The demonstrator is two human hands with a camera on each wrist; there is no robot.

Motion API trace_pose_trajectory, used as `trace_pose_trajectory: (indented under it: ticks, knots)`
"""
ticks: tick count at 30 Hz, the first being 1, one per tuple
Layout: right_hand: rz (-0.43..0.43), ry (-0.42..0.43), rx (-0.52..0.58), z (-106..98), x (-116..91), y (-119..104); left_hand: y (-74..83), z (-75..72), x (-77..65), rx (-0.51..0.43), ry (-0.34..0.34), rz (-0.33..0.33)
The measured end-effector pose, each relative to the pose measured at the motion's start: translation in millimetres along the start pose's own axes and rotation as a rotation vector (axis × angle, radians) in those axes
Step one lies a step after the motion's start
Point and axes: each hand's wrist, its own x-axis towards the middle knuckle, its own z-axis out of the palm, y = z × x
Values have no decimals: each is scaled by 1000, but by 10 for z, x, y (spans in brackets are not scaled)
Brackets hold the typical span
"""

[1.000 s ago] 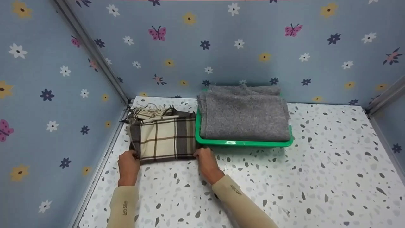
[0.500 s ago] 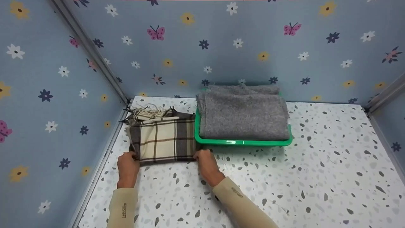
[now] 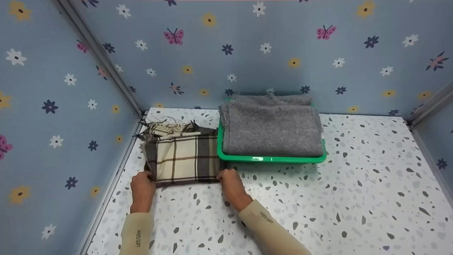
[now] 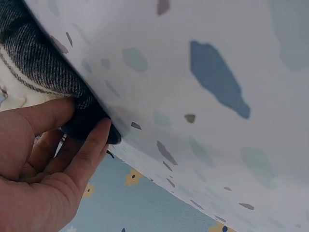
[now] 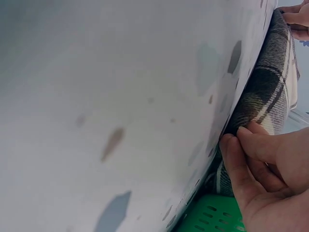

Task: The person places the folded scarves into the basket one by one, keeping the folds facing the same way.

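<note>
A folded plaid scarf (image 3: 184,157) in cream, brown and black lies on the white speckled surface, its fringe bunched at the far left. My left hand (image 3: 143,186) pinches its near left corner; in the left wrist view, thumb and fingers (image 4: 55,113) close on dark cloth at the surface. At the near right corner my right hand (image 3: 231,184) pinches the edge, and the right wrist view shows its fingers (image 5: 236,166) bent on the plaid cloth (image 5: 265,82). The scarf's right side meets the green basket. Its underside is hidden.
Just right of the scarf stands a green basket (image 3: 272,159) heaped with folded grey cloth (image 3: 274,131). A flowered blue wall (image 3: 247,46) rises behind, and another wall (image 3: 60,117) runs along the left. White speckled surface (image 3: 371,184) extends to the right.
Both hands have drawn slightly nearer to me, and the scarf's near edge has come with them. Fringe, basket and grey cloth look unmoved apart from a small camera shift.
</note>
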Motion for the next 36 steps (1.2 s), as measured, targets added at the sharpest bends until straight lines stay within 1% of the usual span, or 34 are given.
trace_pose_trajectory:
  ticks: [4,8,12,21,25,27,28,30,34,36]
  knots:
    - [-3,-8,-25,-13,-18,-3,-9,-5,-25,-6,-6,5]
    - [6,-23,-16,-22,-23,-3,-21,-4,-30,-5,-7,9]
    - [25,-36,-6,-24,-34,-4,-18,-6,-35,-4,-17,11]
    - [61,-41,-30,-15,-97,-18,-15,7,-88,-22,-23,-1]
    - [27,-26,-54,-11,-122,-21,-27,-10,-98,-27,-9,19]
    - [10,-13,-48,-17,-121,-20,-30,-32,-86,-22,-13,32]
    - [5,-6,-35,-20,-120,-17,-28,-47,-77,-19,-16,36]
    - [20,-3,33,-31,-113,-10,-27,-80,-47,-11,-39,33]
    - [98,13,160,-50,-93,-8,-25,-107,4,0,-75,19]
    - [144,33,190,-50,-75,-19,-31,-93,17,1,-81,13]
